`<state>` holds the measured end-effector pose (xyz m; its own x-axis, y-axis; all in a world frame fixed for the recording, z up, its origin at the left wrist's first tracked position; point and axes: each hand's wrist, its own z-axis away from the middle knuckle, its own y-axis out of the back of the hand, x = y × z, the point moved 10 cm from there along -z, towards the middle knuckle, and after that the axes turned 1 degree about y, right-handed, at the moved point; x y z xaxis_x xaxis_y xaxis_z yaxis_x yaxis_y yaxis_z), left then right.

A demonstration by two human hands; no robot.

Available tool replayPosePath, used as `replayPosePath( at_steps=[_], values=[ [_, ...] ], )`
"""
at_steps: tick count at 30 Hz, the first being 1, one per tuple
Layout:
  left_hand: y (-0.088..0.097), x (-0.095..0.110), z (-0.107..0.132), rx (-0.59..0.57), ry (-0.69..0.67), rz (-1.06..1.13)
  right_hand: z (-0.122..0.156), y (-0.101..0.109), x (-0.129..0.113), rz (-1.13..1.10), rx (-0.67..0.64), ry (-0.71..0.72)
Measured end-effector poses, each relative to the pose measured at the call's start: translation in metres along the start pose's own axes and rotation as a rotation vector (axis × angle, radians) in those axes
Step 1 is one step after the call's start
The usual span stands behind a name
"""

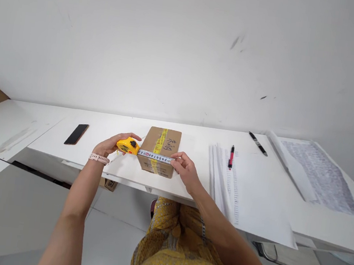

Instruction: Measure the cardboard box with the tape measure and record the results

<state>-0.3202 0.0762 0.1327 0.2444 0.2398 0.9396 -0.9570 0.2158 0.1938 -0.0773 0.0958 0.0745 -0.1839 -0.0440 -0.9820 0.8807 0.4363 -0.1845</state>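
A small brown cardboard box (pixel 153 138) with yellow tape and handwriting on top sits near the front edge of the white table. My left hand (pixel 110 143) grips the yellow case of a tape measure (pixel 127 144) just left of the box. The pulled-out blade lies across the box's top by its near edge, numbers facing up. At the box's right side my right hand (pixel 185 168) pinches the end of that blade between thumb and fingers.
A phone (pixel 76 134) lies to the left on the white table (pixel 189 186). Paper sheets (pixel 253 199) with a red pen (pixel 231 157) are at the right, a black pen (pixel 258 143) behind them. Further right is a printed sheet (pixel 321 173). A wall (pixel 187 55) rises behind.
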Motion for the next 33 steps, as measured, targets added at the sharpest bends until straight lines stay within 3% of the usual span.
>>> replayPosePath(
  at_steps=[6,10,14,16,19,22,25,30,33],
  values=[
    [-0.007,0.01,0.005,-0.03,-0.089,-0.041,-0.001,0.0,0.003,0.024,0.023,-0.024],
    [-0.017,0.034,0.025,-0.081,-0.152,-0.126,0.0,0.006,-0.015,0.075,0.009,0.016],
    [-0.058,0.053,0.063,-0.281,-0.192,-0.233,0.014,0.006,-0.066,0.289,-0.113,0.166],
    [-0.086,0.044,0.082,-0.377,-0.17,-0.272,0.028,-0.001,-0.087,0.433,-0.233,0.214],
    [-0.123,0.015,0.102,-0.399,-0.138,-0.21,0.047,-0.013,-0.097,0.564,-0.399,0.223],
    [-0.143,-0.026,0.115,-0.305,-0.107,0.06,0.057,-0.023,-0.088,0.556,-0.518,0.189],
    [-0.14,-0.061,0.123,-0.154,-0.112,0.383,0.052,-0.024,-0.079,0.465,-0.522,0.216],
    [-0.081,-0.079,0.12,0.292,-0.341,0.684,0.017,0.016,-0.059,0.548,-0.081,0.322],
    [-0.059,-0.089,0.1,0.486,-0.369,0.731,0.008,0.017,-0.029,0.649,-0.083,0.309]
  ],
)
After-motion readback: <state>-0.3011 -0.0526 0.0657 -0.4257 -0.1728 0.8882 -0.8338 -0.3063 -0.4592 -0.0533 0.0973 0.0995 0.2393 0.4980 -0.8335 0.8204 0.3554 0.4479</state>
